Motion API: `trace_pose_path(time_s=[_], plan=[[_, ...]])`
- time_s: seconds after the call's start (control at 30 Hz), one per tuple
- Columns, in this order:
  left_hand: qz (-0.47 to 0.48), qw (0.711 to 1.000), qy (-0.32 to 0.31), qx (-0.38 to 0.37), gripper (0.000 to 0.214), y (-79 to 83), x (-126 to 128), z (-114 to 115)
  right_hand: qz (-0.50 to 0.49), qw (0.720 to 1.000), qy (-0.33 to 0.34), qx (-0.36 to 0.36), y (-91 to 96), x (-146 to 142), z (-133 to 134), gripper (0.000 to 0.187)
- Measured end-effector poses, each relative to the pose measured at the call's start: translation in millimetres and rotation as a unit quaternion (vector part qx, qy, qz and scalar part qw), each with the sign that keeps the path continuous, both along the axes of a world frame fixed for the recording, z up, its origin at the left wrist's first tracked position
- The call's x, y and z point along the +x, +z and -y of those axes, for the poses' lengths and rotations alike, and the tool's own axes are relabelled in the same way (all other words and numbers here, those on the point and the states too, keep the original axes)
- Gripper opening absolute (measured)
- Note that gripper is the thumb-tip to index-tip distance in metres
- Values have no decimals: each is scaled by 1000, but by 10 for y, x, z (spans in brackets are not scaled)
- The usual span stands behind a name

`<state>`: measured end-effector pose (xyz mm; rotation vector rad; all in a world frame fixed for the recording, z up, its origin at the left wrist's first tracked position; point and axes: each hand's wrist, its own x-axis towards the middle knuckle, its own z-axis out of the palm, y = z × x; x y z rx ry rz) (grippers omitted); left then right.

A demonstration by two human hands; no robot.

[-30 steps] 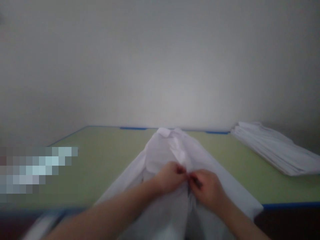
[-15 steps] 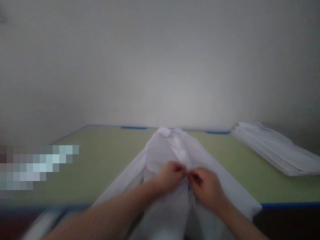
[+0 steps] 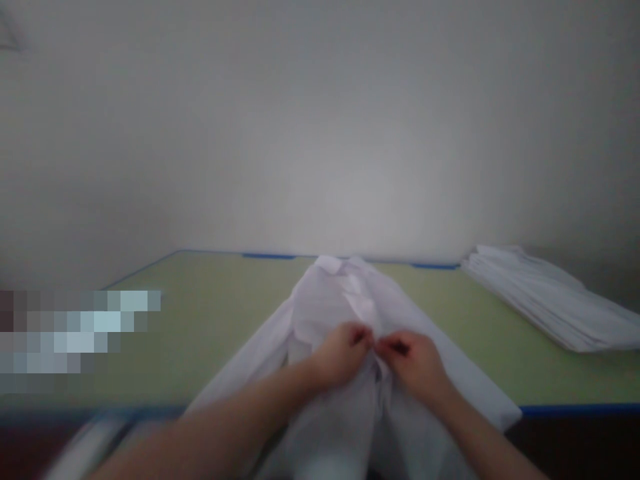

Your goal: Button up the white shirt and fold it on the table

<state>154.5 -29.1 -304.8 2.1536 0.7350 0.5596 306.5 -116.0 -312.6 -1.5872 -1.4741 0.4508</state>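
A white collared shirt (image 3: 330, 400) lies over the table with its collar toward the wall and its lower part hanging past the near edge. Its sleeves spread down to either side. My left hand (image 3: 345, 353) pinches the front edge of the shirt around the middle of its opening. Close beside it, my right hand (image 3: 415, 363) has thumb and finger pressed together on the same front edge. The fingertips of both hands almost meet. Whether a button sits between them is too blurred to tell.
The green table (image 3: 215, 307) has a blue rim and stands against a pale wall (image 3: 350, 133). A stack of folded white cloth (image 3: 545, 297) lies on the right side. At the left, a pixelated patch (image 3: 75, 340) hides part of the table.
My right hand has shifted slightly, its fingers turning a little flatter at the shirt's front edge. My left hand and the shirt stay nearly where they were.
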Motion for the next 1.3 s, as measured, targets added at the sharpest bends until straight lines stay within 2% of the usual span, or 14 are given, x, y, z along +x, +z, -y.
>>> trace_pose_path(time_s=[0.1,0.17,0.23,0.37,0.53,0.63,0.77,0.87,0.97,1.03,1.1,1.17,1.23,1.3], plan=[[1,1000,-4,11,24,-3,11,2,-1,999,7,37,13,19,-17,20],[4,1000,-11,18,23,-7,7,-11,42,994,22,96,23,13,-10,16],[3,1000,-17,25,24,-14,-3,-24,87,988,34,124,29,-6,8,15],[-24,998,-7,58,22,-27,-18,1,180,979,32,87,47,-67,59,19],[-63,986,20,153,19,17,2,116,344,936,-65,41,207,-164,114,16],[-75,980,28,180,19,65,6,137,356,930,-92,27,327,-180,104,14],[-70,983,24,168,17,123,-16,95,228,972,-53,-20,375,-74,-13,9],[-61,985,15,162,17,173,-39,73,30,994,27,-102,322,52,-164,3],[-45,981,8,191,15,230,-45,53,-189,959,115,-176,263,130,-293,12],[-35,981,15,192,16,258,-37,17,-227,950,122,-175,259,130,-327,20],[-31,988,29,151,18,267,-23,-44,-145,981,62,-112,284,83,-303,28],[-26,996,36,83,21,252,-10,-116,6,999,8,-36,322,0,-225,35],[-15,999,41,21,22,222,0,-177,146,989,-8,0,350,-98,-120,41],[2,998,54,-20,24,191,7,-212,237,972,-8,-5,361,-185,-24,44]])
